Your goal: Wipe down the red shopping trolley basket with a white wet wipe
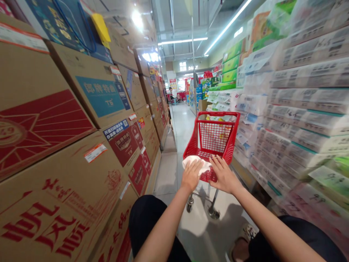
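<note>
In front of me a small red shopping cart (203,136) stands on wheels, its mesh walls showing. My left hand (191,175) lies over a crumpled white cloth (203,167), holding it against the cart's near edge. Part of the cloth sticks out past the fingers on both sides. My right hand (223,174) rests on the right part of that same edge, fingers stretched and apart, with nothing held in it. The palms' undersides are hidden.
Stacked cardboard boxes (64,160) wall the aisle on the left. On the right rise piles of plastic-wrapped paper packs (297,94). A thin metal pole (194,47) stands beyond the cart, and a person (174,93) sits far down the tiled floor (166,171).
</note>
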`<state>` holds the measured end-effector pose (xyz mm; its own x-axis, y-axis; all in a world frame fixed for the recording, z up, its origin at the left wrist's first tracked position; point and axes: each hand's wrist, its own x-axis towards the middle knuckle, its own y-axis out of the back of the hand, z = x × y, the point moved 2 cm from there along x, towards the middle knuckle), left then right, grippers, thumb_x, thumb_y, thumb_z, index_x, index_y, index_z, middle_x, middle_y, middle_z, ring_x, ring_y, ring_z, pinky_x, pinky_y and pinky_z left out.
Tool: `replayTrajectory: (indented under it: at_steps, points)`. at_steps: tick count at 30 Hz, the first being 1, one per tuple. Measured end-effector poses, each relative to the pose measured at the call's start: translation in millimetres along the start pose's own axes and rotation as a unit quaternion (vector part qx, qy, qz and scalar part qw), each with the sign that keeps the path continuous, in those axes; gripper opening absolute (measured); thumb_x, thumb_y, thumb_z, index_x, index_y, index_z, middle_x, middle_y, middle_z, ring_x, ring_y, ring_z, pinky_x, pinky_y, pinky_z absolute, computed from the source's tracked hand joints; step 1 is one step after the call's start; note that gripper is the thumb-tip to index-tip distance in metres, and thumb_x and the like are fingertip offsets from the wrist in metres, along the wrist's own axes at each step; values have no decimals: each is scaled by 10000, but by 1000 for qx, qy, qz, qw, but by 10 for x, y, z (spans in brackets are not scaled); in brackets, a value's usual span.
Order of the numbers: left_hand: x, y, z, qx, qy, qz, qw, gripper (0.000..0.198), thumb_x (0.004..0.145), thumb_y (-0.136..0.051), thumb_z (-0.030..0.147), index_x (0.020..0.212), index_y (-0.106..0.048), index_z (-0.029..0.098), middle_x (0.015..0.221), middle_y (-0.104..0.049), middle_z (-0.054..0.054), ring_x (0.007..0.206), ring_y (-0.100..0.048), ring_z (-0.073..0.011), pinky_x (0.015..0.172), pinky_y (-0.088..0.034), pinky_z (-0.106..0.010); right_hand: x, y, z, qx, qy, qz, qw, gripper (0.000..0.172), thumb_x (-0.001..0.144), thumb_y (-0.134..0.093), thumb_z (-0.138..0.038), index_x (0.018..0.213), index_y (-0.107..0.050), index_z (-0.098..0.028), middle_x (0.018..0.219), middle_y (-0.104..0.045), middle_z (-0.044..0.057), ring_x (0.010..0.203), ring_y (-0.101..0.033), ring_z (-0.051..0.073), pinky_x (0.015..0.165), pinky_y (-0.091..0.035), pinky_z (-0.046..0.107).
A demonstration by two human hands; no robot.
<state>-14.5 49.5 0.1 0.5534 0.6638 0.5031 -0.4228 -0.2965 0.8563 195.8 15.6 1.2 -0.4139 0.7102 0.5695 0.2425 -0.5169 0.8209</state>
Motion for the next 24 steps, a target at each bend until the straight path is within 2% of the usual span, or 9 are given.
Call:
replayTrajectory:
  at_steps: [2,4,7,10,13,16,19,21,24]
  points:
    - [85,17,-197,2,54,13,998,622,933,-484,98,1529,-418,264,1580,-451,-40,1510,-341,-234,1261,-228,-571,-14,27,-15,-2,-10,-5,1000,956,821,-601,-433,1611,-205,-68,1686,-162,191,1560,-70,371,1228,-206,599]
    - [142,-18,-238,-3,82,27,996,597,940,-480,101,1510,-445,278,1589,-438,-37,1513,-334,-251,1253,-225,-599,-33,54,-24,-4,-21,-6,1000,964,810,-606,-427,1612,-205,-71,1692,-140,183,1560,-51,379,1227,-199,608]
    - [138,-144,-24,-19,58,37,997,621,933,-488,97,1521,-433,287,1603,-415,-24,1532,-287,-254,1264,-192,-601,-82,90,-8,-5,-34,-1,999,961,797,-609,-408,1607,-219,-70,1695,-123,178,1559,-7,394,1221,-197,625]
    - [84,-221,223,-33,-29,28,999,662,939,-500,116,1564,-362,282,1617,-391,-13,1553,-227,-236,1282,-134,-583,-153,147,27,-1,-33,5,999,955,790,-614,-394,1605,-230,-77,1698,-113,174,1558,12,396,1218,-200,632]
    - [85,-180,213,-22,-102,-6,995,664,957,-505,145,1577,-332,310,1621,-386,-3,1550,-231,-238,1281,-102,-590,-205,231,26,4,-28,0,1000,973,784,-623,-385,1614,-209,-92,1704,-83,164,1560,4,391,1222,-205,623]
    - [135,-111,68,13,-50,-6,999,647,963,-520,166,1565,-359,338,1615,-397,-18,1530,-284,-269,1269,-126,-611,-212,289,-25,5,-32,-8,999,992,789,-626,-384,1627,-169,-112,1709,-43,150,1560,-10,389,1224,-215,611]
    - [106,-119,112,41,35,29,998,661,950,-539,170,1563,-368,350,1639,-350,-36,1536,-256,-318,1248,-144,-656,-203,285,-89,4,-39,-2,999,999,785,-636,-389,1627,-173,-116,1711,-7,146,1556,6,407,1220,-215,620]
    - [32,-157,250,41,19,38,998,702,938,-550,168,1579,-331,350,1663,-295,-29,1553,-199,-326,1249,-137,-660,-207,267,-125,5,-43,5,999,1004,776,-646,-392,1622,-189,-102,1710,11,153,1553,22,417,1222,-211,621]
    - [-76,-165,359,30,-49,28,998,732,942,-548,178,1604,-270,321,1678,-253,-34,1566,-155,-312,1257,-111,-644,-223,269,-167,6,-38,4,999,1036,766,-661,-396,1627,-165,-104,1709,30,154,1552,34,420,1223,-203,623]
